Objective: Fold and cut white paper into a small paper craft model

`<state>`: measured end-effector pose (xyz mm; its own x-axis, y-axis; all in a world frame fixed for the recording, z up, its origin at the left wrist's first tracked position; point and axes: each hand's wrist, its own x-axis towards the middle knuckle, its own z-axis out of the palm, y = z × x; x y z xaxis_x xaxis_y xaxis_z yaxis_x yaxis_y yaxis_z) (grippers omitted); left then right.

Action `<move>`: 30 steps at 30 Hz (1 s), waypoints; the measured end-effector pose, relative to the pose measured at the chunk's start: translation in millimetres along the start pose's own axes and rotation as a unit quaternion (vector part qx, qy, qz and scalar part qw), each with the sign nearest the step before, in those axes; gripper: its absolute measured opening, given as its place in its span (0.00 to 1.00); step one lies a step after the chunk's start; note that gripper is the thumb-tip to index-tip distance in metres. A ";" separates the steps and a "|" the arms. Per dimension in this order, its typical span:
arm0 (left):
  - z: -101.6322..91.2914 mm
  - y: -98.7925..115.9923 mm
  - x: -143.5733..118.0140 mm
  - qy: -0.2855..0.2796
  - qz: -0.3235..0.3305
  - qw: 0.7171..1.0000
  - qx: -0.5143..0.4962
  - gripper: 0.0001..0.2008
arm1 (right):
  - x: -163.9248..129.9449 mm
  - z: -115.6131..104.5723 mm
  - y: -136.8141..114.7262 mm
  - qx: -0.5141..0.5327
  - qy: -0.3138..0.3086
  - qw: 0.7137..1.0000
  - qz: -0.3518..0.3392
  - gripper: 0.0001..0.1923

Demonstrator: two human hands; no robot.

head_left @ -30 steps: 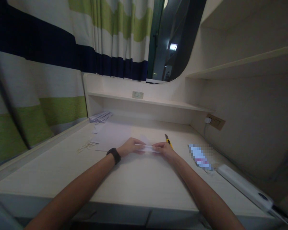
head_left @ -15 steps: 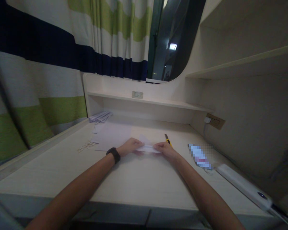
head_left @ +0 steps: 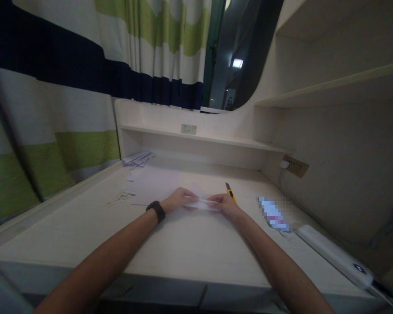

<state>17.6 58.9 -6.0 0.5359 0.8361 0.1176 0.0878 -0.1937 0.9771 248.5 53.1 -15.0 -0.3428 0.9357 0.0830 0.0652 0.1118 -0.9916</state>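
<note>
A small white sheet of paper (head_left: 201, 203), partly folded, is held between my two hands just above the desk. My left hand (head_left: 180, 199), with a dark watch on its wrist, pinches the left part of the paper. Closed on the right part is my right hand (head_left: 225, 203). The fingertips of both hands almost meet at the middle of the sheet. Beyond my right hand lies a yellow utility knife (head_left: 229, 192) with its blade pointing away. Larger white paper sheets (head_left: 157, 181) lie flat behind my left hand.
Folded paper strips (head_left: 138, 158) are piled at the back left corner. Pale loose bits (head_left: 120, 197) lie left of the sheets. On the right are a phone (head_left: 273, 213) with a blurred screen and a long white device (head_left: 332, 253). A plug sits in the wall socket (head_left: 295, 166).
My right fingers have shifted slightly left along the paper, closer to my left fingers. The view has moved very slightly; the other things lie as before.
</note>
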 end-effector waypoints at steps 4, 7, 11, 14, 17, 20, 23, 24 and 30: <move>0.3 0.3 -0.2 0.008 0.001 1.000 0.025 0.19 | -0.5 0.4 -1.7 -0.033 0.016 0.999 -0.001 0.20; 1.2 1.5 -0.3 0.010 0.001 0.999 0.040 0.19 | -0.1 0.3 -2.3 -0.041 0.013 0.999 0.006 0.19; 2.3 2.6 0.1 0.016 0.000 0.999 0.031 0.19 | 1.1 -0.4 -1.5 -0.031 0.011 0.999 0.004 0.19; 2.1 2.5 0.1 0.007 -0.004 1.000 0.027 0.19 | 1.0 -1.4 -0.8 -0.023 0.001 1.000 0.011 0.20; 1.5 3.1 -0.7 0.003 -0.003 0.999 0.033 0.20 | -0.7 -2.8 -1.7 -0.025 -0.014 0.999 0.018 0.20; 1.9 5.1 -2.0 -0.001 -0.002 0.999 0.033 0.20 | -2.3 -3.8 -3.9 -0.027 -0.027 0.999 0.027 0.20; 2.6 6.6 -2.7 -0.006 0.005 1.000 0.015 0.19 | -2.3 -3.4 -5.3 -0.007 -0.019 0.999 0.027 0.20; 2.6 6.4 -2.6 -0.004 0.011 1.000 0.006 0.19 | -2.0 -3.0 -5.5 0.004 -0.016 1.000 0.024 0.20; 0.0 -0.9 1.1 -0.003 0.016 0.998 -0.054 0.20 | -1.5 0.7 -6.4 0.051 -0.003 0.999 0.018 0.18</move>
<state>18.0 60.0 -6.7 0.5419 0.8271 0.1492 -0.0208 -0.1643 0.9862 247.9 50.8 -8.9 -0.3476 0.9364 0.0477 -0.0188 0.0439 -0.9989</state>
